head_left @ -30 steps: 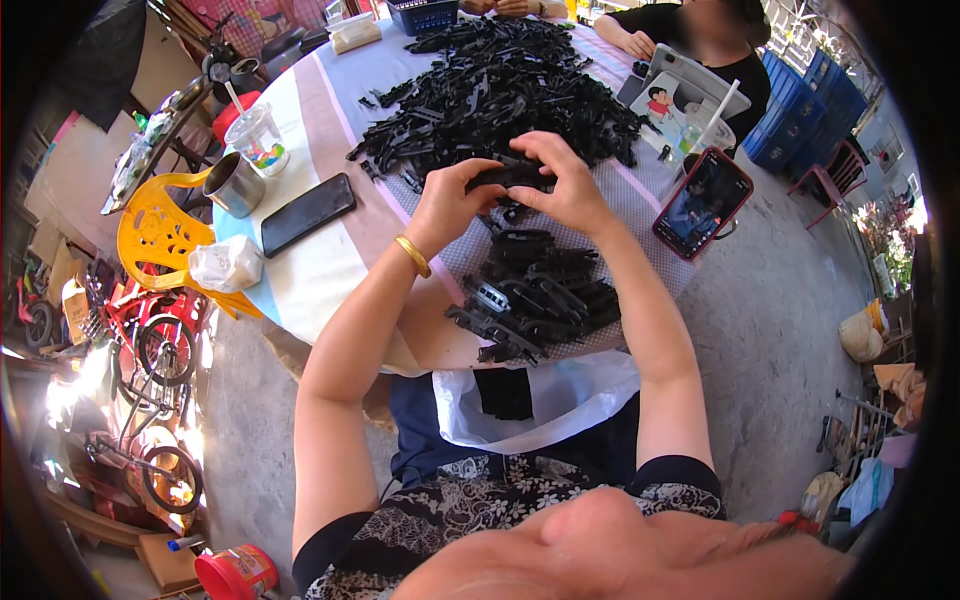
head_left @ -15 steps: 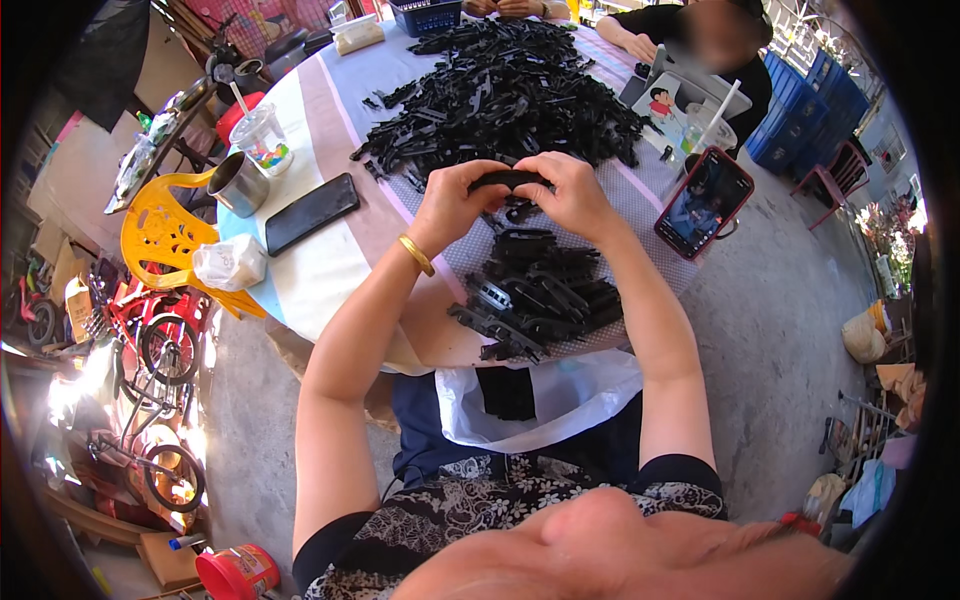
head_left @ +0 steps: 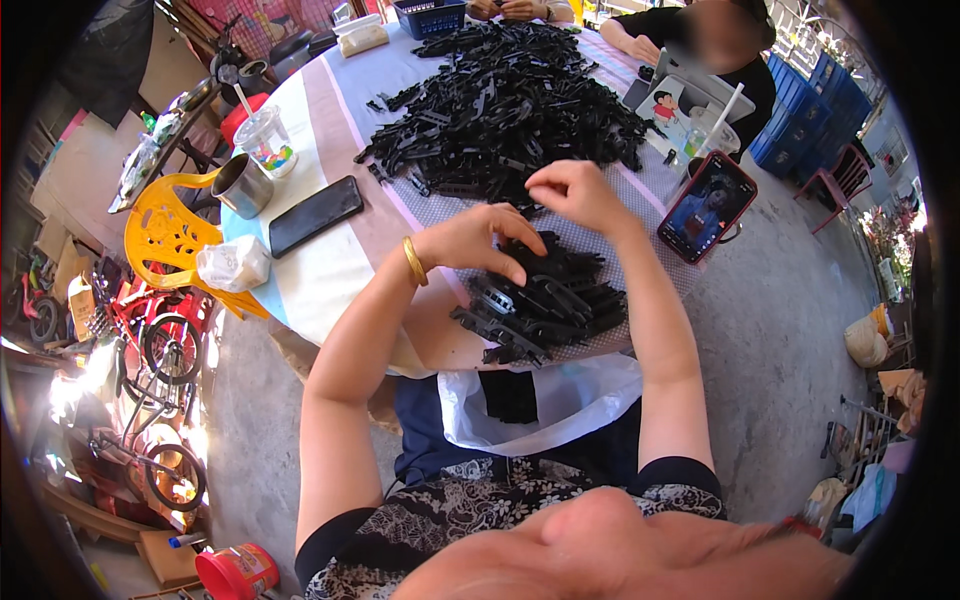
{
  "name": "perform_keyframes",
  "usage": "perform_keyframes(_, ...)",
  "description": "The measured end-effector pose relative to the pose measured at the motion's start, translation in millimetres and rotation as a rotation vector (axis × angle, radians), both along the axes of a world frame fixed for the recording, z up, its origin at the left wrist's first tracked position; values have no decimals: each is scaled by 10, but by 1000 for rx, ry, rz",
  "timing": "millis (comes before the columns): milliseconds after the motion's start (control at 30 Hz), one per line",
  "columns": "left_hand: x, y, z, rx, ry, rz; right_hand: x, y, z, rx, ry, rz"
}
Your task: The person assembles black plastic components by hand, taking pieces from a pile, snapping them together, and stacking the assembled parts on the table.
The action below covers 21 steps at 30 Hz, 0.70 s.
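Observation:
A large heap of black plastic parts [head_left: 510, 100] covers the far middle of the table, with a smaller pile of similar black parts [head_left: 545, 305] at the near edge. Over the top left of that smaller pile is my left hand [head_left: 480, 242], thumb and fingers apart, nothing visible between them. A gold bangle [head_left: 415, 262] circles its wrist. My right hand [head_left: 585, 197] hovers between the two piles with curled fingers, thumb and forefinger close together. Whatever is in its pinch, if anything, cannot be made out.
A white plastic bag [head_left: 590, 405] hangs open at my lap. Left on the table are a dark phone [head_left: 316, 217], a metal cup [head_left: 241, 186] and a plastic cup [head_left: 268, 140]. A lit phone [head_left: 706, 208] stands at right. Another person's hand [head_left: 642, 48] rests at far right.
Both hands were together on a long black part; now they are apart and it is no longer between them. My left hand has come nearer over the small pile and spread its fingers.

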<state>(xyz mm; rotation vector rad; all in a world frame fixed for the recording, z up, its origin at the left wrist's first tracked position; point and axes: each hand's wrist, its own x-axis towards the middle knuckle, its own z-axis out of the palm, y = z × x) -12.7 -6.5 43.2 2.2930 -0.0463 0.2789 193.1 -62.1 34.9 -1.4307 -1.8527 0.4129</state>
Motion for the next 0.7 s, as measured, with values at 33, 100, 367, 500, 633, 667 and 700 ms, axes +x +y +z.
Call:
perform_keyframes(33, -12, 25, -23, 1, 2, 2, -36, -3, 0, 1, 2, 2)
perform_keyframes(100, -44, 105, -54, -273, -20, -4, -99, -7, -3, -133, -329, 16)
perform_keyframes(367, -222, 640, -259, 312, -330, 1196, -145, -1, -58, 15, -315, 16)
perform_keyframes(500, -310, 642, -204, 345, -85, 960, -280, -19, -46, -14, -16, 175)
perform_keyframes(633, -157, 439, -258, 576, -42, 862, -343, 28, -155, -189, 183, 366)
perform_keyframes(667, -136, 439, -283, 575, -42, 859, -355, 43, -178, -184, 169, 406)
perform_keyframes(700, -116, 444, -307, 589, -33, 885, -359, 52, -198, -186, 170, 404)
